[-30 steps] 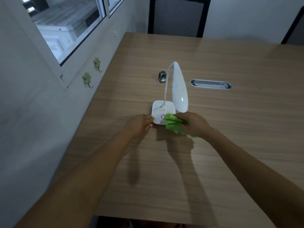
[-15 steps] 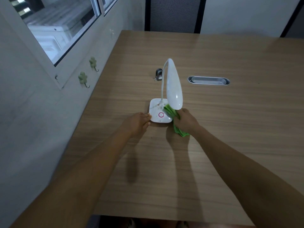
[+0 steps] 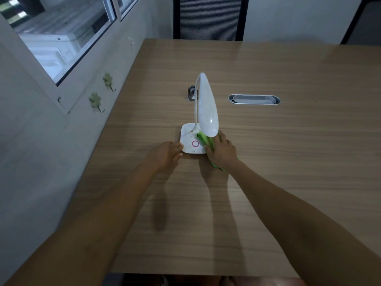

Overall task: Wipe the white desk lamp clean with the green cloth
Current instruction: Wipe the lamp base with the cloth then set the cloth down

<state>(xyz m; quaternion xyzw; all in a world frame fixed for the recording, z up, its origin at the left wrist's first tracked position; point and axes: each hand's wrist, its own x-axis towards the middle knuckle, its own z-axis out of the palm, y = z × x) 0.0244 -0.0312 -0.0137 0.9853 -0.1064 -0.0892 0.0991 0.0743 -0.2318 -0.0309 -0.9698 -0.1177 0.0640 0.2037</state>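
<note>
The white desk lamp [image 3: 207,108] stands on the wooden table [image 3: 288,162], its long head bent down over a square base [image 3: 188,139] with a pink ring and brown specks. My right hand [image 3: 222,150] presses the green cloth [image 3: 204,139] onto the right part of the base, under the lamp head. Part of the cloth shows below my wrist. My left hand [image 3: 166,154] rests at the base's left front corner, fingertips touching its edge.
A grey oval cable tray [image 3: 254,99] is set into the table right of the lamp. A small metal object [image 3: 191,92] lies behind the lamp. The wall with two green hooks [image 3: 95,100] and a window runs along the left. A black chair [image 3: 210,17] stands at the far edge.
My right hand has pushed the green cloth from the table in front of the base up onto the base, under the lamp head. My left hand stayed at the base's corner.
</note>
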